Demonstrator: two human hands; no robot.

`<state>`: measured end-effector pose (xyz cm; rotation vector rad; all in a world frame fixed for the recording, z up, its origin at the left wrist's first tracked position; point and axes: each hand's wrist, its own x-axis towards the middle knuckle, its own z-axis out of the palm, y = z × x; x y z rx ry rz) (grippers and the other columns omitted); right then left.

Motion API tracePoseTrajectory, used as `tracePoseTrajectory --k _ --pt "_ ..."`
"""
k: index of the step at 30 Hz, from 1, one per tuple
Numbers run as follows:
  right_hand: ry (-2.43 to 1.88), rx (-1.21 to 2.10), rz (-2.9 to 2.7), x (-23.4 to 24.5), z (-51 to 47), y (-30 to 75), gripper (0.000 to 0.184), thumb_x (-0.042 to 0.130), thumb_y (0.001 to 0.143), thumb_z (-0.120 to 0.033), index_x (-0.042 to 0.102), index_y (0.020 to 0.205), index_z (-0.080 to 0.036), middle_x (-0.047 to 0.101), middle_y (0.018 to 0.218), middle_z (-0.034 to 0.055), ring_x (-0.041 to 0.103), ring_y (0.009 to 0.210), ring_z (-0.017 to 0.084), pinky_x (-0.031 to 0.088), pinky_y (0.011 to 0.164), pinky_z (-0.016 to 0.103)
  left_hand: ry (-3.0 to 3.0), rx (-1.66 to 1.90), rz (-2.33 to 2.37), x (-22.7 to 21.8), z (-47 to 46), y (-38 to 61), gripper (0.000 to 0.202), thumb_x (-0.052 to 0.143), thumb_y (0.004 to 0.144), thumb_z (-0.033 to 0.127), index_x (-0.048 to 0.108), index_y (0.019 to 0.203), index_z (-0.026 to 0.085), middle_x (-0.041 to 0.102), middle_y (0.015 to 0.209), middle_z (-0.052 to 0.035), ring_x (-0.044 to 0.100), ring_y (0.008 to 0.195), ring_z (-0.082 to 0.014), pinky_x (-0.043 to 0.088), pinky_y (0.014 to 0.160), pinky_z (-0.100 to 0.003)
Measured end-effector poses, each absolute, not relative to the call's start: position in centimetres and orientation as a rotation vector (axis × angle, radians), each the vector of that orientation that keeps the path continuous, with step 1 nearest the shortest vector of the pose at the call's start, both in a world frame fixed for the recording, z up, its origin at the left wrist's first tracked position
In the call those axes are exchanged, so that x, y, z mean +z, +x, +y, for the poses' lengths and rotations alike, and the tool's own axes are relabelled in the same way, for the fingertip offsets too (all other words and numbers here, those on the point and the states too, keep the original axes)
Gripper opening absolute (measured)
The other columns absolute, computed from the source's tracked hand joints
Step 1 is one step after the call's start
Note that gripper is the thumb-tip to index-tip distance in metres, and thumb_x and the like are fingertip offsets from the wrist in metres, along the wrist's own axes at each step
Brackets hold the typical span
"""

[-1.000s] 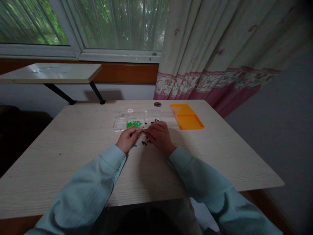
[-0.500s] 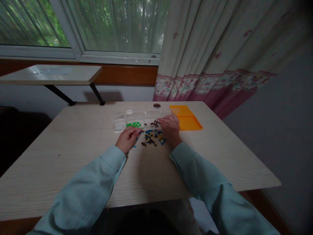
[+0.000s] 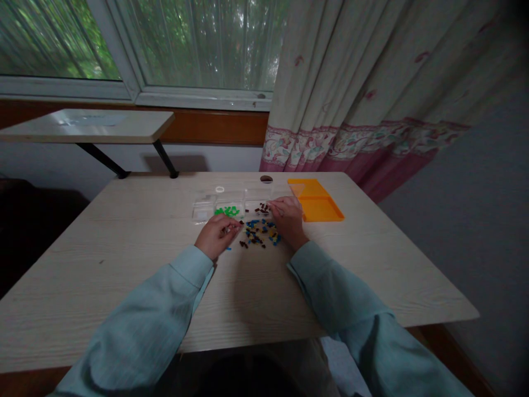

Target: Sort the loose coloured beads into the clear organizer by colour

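Note:
A small heap of tiny blue, yellow and dark beads (image 3: 260, 232) lies on the pale wooden table (image 3: 124, 259). Behind the heap stands a clear compartment box (image 3: 202, 209); one cell holds green beads (image 3: 227, 210), the cell to its right holds dark beads (image 3: 262, 208). My left hand (image 3: 215, 234) rests left of the heap with its fingers curled in a pinch; what they hold is too small to see. My right hand (image 3: 288, 219) is right of the heap, its pinched fingertips at the dark-bead cell.
An orange lid (image 3: 316, 199) lies on the table right of the box. A dark round thing (image 3: 266, 178) sits at the far edge. Behind the table are a second small table (image 3: 86, 123), a window and a patterned curtain (image 3: 363, 99).
My right hand has left the heap, where it met my left hand, and moved back and right to the dark-bead cell. The heap of beads now shows. My left hand has hardly moved.

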<state>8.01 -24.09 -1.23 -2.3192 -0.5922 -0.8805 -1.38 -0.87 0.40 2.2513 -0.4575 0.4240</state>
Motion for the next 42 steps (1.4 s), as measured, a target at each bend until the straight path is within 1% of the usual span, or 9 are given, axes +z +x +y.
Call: tracePoseTrajectory --k 4,9,15,27,29,32,36,39,42 --pt "-2.302 -0.889 -0.615 -1.2 -24.1 8.0 0.017 0.055 0.089 -0.031 0.071 0.088 -0.024 0.065 0.089 0.0033 0.052 0.09 0.02 0.038 0.086 0.039 2.394 0.367 -0.651 0.3 -0.5 -1.4 0.018 0.061 0.082 0.036 0.068 0.089 0.021 0.058 0.087 -0.0055 0.052 0.089 -0.02 0.041 0.083 -0.035" --pt "-2.299 -0.907 -0.64 -1.0 -24.0 7.9 0.017 0.055 0.089 -0.031 0.07 0.086 -0.023 0.065 0.087 0.0036 0.052 0.089 0.02 0.039 0.084 0.038 2.5 0.266 -0.798 0.3 -0.6 -1.6 0.025 0.067 0.077 0.042 0.066 0.091 0.022 0.055 0.09 -0.0057 0.05 0.091 -0.0221 0.04 0.084 -0.036" --pt "-2.301 -0.895 -0.633 -1.1 -24.0 7.9 0.017 0.055 0.088 -0.028 0.07 0.085 -0.021 0.066 0.087 0.0044 0.053 0.09 0.019 0.038 0.086 0.038 2.533 0.283 -0.794 0.3 -0.7 -1.5 0.014 0.061 0.082 0.032 0.064 0.085 0.019 0.055 0.088 -0.0064 0.05 0.09 -0.0214 0.04 0.081 -0.034" --pt "-2.29 -0.849 -0.685 -0.7 -23.9 7.6 0.017 0.055 0.089 -0.028 0.07 0.085 -0.02 0.066 0.087 0.0046 0.052 0.089 0.02 0.036 0.085 0.037 2.465 0.401 -0.678 0.7 -1.0 -1.8 0.014 0.054 0.086 0.03 0.061 0.087 0.018 0.057 0.089 -0.0072 0.05 0.091 -0.0215 0.04 0.083 -0.035" --pt "-2.293 -0.82 -0.71 -0.3 -23.6 7.2 0.018 0.055 0.089 -0.029 0.07 0.085 -0.02 0.066 0.086 0.0045 0.052 0.088 0.02 0.037 0.083 0.036 2.385 0.419 -0.578 0.7 -1.2 -1.8 0.015 0.054 0.086 0.031 0.061 0.085 0.018 0.057 0.087 -0.0064 0.051 0.088 -0.0203 0.04 0.081 -0.034" --pt "-2.289 -0.758 -0.801 0.4 -23.0 6.1 0.02 0.053 0.09 -0.032 0.07 0.087 -0.022 0.067 0.084 0.0039 0.053 0.088 0.02 0.037 0.081 0.036 2.115 0.334 -0.349 0.4 -1.6 -1.7 0.02 0.057 0.084 0.037 0.059 0.085 0.017 0.058 0.08 -0.0036 0.053 0.076 -0.0153 0.042 0.07 -0.028" --pt "-2.216 -0.686 -1.042 1.2 -21.7 4.0 0.021 0.052 0.091 -0.029 0.067 0.105 -0.024 0.067 0.089 0.0037 0.055 0.088 0.019 0.038 0.083 0.036 1.563 0.091 -0.082 0.5 -2.2 -1.5 0.035 0.066 0.076 0.047 0.055 0.084 0.015 0.063 0.078 -0.0022 0.055 0.064 -0.01 0.044 0.061 -0.023" --pt "-2.145 -0.679 -1.156 1.4 -20.8 2.4 0.03 0.051 0.091 -0.026 0.061 0.119 -0.023 0.066 0.094 0.0052 0.054 0.093 0.019 0.039 0.089 0.037 1.228 -0.061 0.045 1.2 -2.5 -1.7 0.037 0.075 0.068 0.042 0.056 0.083 0.014 0.065 0.075 -0.0011 0.056 0.058 -0.0066 0.046 0.058 -0.019" --pt "-2.121 -0.638 -1.182 1.5 -20.2 1.5 0.033 0.048 0.092 -0.025 0.057 0.123 -0.024 0.066 0.092 0.0054 0.055 0.091 0.019 0.042 0.087 0.037 1.007 -0.171 0.105 1.5 -2.7 -2.1 0.036 0.08 0.064 0.033 0.058 0.083 0.012 0.063 0.069 0.0007 0.054 0.053 -0.0032 0.046 0.054 -0.014"
